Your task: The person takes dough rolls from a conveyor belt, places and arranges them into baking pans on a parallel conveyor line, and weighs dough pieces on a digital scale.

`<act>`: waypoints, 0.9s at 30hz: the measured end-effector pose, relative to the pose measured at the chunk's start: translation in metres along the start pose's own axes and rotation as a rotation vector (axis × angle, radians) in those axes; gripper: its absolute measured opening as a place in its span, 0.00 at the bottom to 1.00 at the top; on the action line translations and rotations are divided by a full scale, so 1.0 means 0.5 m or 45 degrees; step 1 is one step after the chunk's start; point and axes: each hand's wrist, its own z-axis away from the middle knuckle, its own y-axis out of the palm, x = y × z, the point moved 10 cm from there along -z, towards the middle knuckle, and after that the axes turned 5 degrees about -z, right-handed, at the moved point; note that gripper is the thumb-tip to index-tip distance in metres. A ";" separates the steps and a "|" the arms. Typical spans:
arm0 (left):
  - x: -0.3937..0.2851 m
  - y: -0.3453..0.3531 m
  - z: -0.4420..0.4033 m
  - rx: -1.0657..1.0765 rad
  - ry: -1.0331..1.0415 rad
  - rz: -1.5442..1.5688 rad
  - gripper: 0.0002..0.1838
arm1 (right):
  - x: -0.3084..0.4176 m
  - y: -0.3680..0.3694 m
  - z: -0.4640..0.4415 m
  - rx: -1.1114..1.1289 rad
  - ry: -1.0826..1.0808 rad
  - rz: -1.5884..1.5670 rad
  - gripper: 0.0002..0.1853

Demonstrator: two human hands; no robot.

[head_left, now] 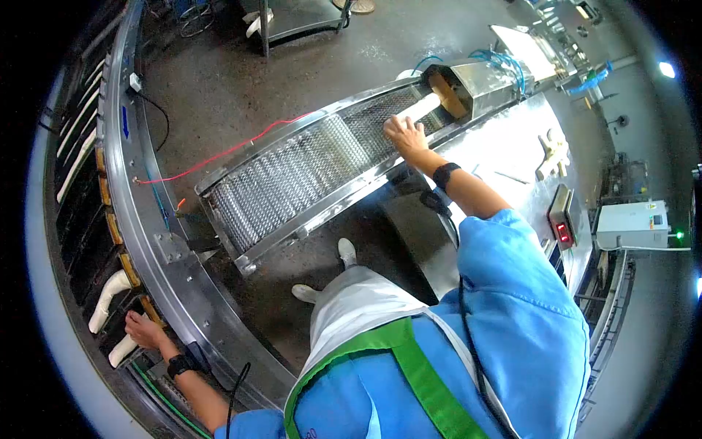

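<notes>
Mesh belt (270, 194): roll (418, 109) at the upper right end; contact with the mesh unclear.
Desk (486, 150): pale pieces (553, 155) near the right edge; scale (561, 216) lower along that edge.
Slotted line (212, 351): white rolls (111, 295) toward the lower end.
Floor (219, 80): shoes (347, 253) near the belt's lower edge.

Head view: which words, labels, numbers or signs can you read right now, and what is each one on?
"80", faint and uncertain: blue garment.
Arrow sign, blue, no legible words: metal rail.
Red display, lit, too blurred to read: boxy device.
Yellow label, too small to read: white cabinet.
</notes>
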 end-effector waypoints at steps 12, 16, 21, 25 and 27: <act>-0.070 -0.077 0.090 -0.337 0.222 0.065 0.10 | -0.068 -0.283 -0.134 -0.143 -0.173 -0.935 0.20; -0.128 -0.106 0.096 -0.149 -0.033 0.266 0.11 | -0.113 -0.619 -0.107 -0.474 -0.224 -1.726 0.28; -0.085 -0.105 0.104 -0.153 -0.158 0.386 0.09 | 0.149 -0.849 -0.157 -0.263 -0.602 -2.138 0.20; -0.055 -0.096 0.094 -0.050 -0.232 0.762 0.10 | 0.467 -0.864 -0.223 -0.010 -0.634 -2.641 0.15; -0.045 -0.129 0.099 -0.042 -0.311 0.792 0.09 | 0.664 -0.849 -0.242 0.123 -0.889 -2.609 0.14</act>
